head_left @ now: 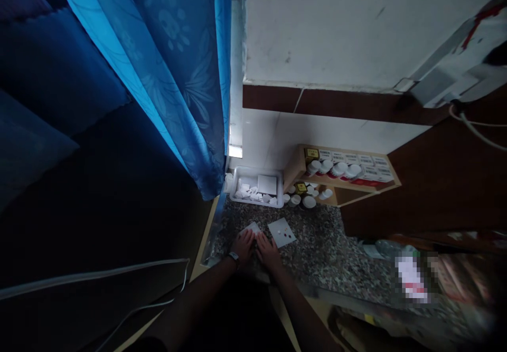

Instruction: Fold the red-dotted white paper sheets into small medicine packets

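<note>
My left hand (243, 246), with a band on its wrist, and my right hand (268, 250) are side by side on the speckled counter (312, 251). Between them, the fingertips of both hands hold the near part of a small white paper (252, 227). My fingers cover part of this paper, so whether it is folded or has something on it cannot be made out. Just right of my right hand lies a flat square white paper (282, 232) with several small pills (285, 234) on it, some dark and some pale.
Behind my hands a white plastic tray (236, 200) holds folded papers and a paper stack. To its right, a wooden shelf (290, 168) carries white bottles (338, 170) and boxes (372, 170). A blue curtain (190, 77) hangs left; a clear bottle (388, 247) lies at the right.
</note>
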`<state>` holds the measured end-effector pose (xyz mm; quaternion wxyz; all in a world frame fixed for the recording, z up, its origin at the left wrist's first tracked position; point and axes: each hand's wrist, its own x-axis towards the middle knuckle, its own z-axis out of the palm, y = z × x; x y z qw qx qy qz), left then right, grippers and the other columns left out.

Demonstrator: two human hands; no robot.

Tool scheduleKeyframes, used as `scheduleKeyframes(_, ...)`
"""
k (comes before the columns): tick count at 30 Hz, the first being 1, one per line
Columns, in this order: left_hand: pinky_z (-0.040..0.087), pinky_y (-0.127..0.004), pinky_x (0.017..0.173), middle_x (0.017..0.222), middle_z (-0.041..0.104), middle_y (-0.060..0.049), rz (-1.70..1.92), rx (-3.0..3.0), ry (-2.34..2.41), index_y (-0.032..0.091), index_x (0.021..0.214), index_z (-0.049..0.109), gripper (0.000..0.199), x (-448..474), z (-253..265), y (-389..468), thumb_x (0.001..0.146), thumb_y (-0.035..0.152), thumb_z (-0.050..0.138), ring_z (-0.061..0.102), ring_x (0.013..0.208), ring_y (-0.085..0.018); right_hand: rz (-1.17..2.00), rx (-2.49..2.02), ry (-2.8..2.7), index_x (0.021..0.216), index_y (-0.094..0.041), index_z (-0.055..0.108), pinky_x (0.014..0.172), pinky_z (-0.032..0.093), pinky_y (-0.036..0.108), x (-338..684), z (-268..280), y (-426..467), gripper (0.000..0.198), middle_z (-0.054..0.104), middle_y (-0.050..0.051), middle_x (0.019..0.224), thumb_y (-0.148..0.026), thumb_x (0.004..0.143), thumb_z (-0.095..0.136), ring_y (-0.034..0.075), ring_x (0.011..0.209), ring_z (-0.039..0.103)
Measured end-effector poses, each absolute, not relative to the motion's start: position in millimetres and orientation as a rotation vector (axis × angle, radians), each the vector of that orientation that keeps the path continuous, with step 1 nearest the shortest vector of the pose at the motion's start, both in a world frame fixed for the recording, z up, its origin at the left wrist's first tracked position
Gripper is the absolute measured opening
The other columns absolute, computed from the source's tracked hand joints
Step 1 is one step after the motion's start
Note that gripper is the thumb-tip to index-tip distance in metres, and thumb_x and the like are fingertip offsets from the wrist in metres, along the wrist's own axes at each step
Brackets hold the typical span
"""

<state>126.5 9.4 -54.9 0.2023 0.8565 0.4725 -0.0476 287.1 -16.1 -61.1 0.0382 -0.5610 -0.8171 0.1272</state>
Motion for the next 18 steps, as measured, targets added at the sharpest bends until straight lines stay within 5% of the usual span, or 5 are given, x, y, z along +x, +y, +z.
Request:
scheduleKeyframes(8,0.017,-0.046,0.105,0.145,0.015,-0.017,-0.172,2.39,1.261,0.008,0.14,0.017,0.073,117.0,-62.0,9.1,0.083,0.049,0.039,0.012,0.134,-0.028,0.398,-1.715,-2.547,0.137,-0.017,0.03,0.103,0.016,0.052,287.7,-64.5,-23.8,0.053,0.031,0.011,0.141,-0.036,0.087,0.035,0.025,0.131,0.023)
scheduleKeyframes(18,0.014,-0.061,0.1,0.147,0.014,-0.014,-0.215,2.344,1.342,0.02,0.141,0.016,0.064,119.2,-45.0,12.5,0.085,0.043,0.037,0.011,0.134,-0.031,0.398,-1.797,-2.494,0.134,-0.02,0.036,0.102,0.019,0.051,286.3,-68.9,-45.8,0.048,0.035,0.011,0.139,-0.032,0.087,0.036,0.025,0.129,0.028)
